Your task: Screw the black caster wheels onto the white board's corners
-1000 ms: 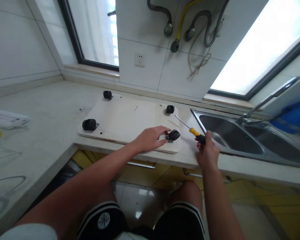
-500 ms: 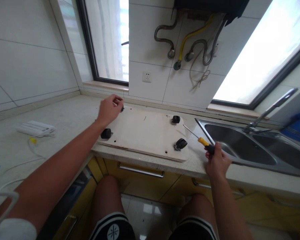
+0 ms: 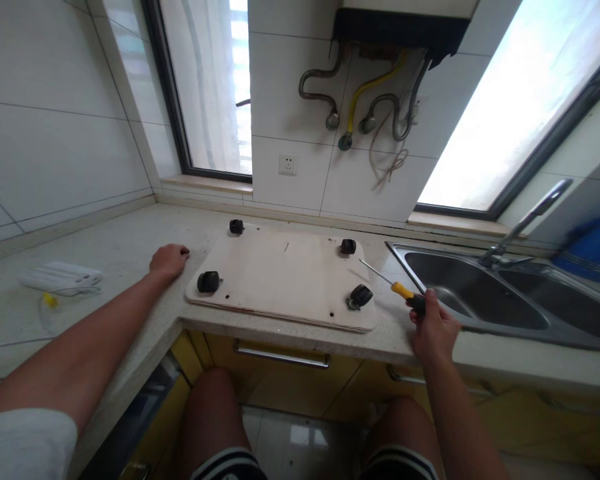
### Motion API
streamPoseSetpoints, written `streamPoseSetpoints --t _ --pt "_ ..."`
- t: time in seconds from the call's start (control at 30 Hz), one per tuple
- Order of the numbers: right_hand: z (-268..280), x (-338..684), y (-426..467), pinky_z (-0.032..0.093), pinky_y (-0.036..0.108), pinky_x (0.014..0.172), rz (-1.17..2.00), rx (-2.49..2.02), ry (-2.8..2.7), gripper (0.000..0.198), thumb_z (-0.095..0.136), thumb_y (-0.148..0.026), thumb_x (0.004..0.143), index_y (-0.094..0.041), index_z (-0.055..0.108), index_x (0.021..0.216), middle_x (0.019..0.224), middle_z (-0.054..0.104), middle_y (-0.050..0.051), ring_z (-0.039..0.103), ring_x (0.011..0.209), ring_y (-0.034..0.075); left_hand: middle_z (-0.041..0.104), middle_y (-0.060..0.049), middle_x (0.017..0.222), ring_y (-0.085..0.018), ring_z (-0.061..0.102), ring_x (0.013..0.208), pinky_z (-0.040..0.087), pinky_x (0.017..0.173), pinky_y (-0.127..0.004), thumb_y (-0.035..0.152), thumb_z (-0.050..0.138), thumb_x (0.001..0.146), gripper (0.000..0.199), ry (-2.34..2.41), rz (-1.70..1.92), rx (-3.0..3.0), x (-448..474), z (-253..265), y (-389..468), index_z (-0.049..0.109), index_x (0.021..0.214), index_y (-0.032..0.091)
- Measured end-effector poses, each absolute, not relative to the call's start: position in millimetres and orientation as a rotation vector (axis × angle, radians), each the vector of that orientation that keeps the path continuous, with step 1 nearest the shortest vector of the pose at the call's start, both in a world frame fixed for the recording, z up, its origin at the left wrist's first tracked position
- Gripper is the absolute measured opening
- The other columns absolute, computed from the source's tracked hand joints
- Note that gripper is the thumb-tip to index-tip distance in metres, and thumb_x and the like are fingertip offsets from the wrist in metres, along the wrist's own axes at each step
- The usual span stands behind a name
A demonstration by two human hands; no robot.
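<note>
A pale wooden board lies flat on the countertop with a black caster wheel near each corner, among them the front left caster, the back left caster and the front right caster. My right hand is wrapped round the black end of a screwdriver, whose yellow collar and metal shaft point left toward the back right caster. Left of the board, my left hand rests at the countertop with its fingers curled in; whatever they hold, if anything, is hidden.
A white power bank with a cable lies on the left counter. On the right are a steel double sink and its faucet. Hoses and a yellow pipe hang from the wall behind. Drawer handles line the front.
My left hand has moved from the back left caster leftward and down to the countertop beside the board. My right hand keeps its grip on the screwdriver, almost unmoved. The view has tilted slightly up.
</note>
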State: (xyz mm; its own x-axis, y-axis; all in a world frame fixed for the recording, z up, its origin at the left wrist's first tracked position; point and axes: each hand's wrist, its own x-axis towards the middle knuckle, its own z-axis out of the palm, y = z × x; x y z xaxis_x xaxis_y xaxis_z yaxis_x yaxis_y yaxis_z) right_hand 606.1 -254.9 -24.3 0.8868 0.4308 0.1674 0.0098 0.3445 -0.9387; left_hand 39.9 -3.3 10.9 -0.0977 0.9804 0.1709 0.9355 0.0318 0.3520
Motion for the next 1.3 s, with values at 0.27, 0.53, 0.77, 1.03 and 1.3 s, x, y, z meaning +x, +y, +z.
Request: streamPoseSetpoints --t 0.27,0.53,0.77,1.03,1.3 --pt "-26.8 608.3 -254.2 0.038 0.021 0.043 0.278 -1.196 -0.441 0.074 0.093 -0.079 0.066 -0.01 0.079 0.086 0.066 0.074 0.005 0.051 0.046 0.007 0.08 -0.026 0.124 -0.045 0.072 0.123 0.054 0.104 -0.051 0.019 0.07 0.084 0.015 2.2 0.774 1.84 40.5 2.7 -1.2 0.08 0.094 0.014" --pt "-27.3 608.2 -255.6 0.037 0.022 0.042 0.268 -1.167 -0.433 0.072 0.093 -0.076 0.068 -0.008 0.079 0.086 0.065 0.074 0.005 0.051 0.045 0.008 0.078 -0.016 0.097 -0.039 0.073 0.115 0.053 0.113 -0.058 0.011 0.072 0.077 0.01 1.938 1.33 1.461 61.3 29.5 -11.3 0.069 0.085 0.017" --pt "-19.7 599.8 -263.9 0.034 0.02 0.043 0.262 -1.034 -0.44 0.076 0.094 -0.081 0.062 -0.01 0.079 0.085 0.068 0.074 0.004 0.05 0.045 0.006 0.078 -0.005 0.099 -0.015 0.076 0.099 0.063 0.106 -0.032 0.011 0.074 0.087 0.014 1.318 1.67 1.255 114.2 76.9 -40.9 0.075 0.099 0.018" --pt "-26.1 518.3 -310.4 0.046 0.024 0.047 0.31 -0.955 -0.548 0.056 0.094 -0.067 0.077 -0.013 0.086 0.088 0.073 0.075 0.007 0.061 0.053 0.011 0.08 -0.004 0.094 -0.015 0.077 0.095 0.066 0.091 -0.023 0.024 0.106 0.066 0.036 0.723 1.408 1.133 174.5 98.0 -147.2 0.083 0.093 0.019" --pt "-8.5 453.0 -329.2 0.048 0.022 0.049 0.224 -0.955 -0.777 0.033 0.082 -0.053 0.097 -0.021 0.09 0.095 0.076 0.073 0.002 0.064 0.056 0.011 0.082 -0.004 0.098 -0.016 0.08 0.088 0.066 0.082 -0.024 0.036 0.107 0.071 0.04 0.625 1.125 1.366 196.8 101.8 -205.4 0.084 0.101 0.022"
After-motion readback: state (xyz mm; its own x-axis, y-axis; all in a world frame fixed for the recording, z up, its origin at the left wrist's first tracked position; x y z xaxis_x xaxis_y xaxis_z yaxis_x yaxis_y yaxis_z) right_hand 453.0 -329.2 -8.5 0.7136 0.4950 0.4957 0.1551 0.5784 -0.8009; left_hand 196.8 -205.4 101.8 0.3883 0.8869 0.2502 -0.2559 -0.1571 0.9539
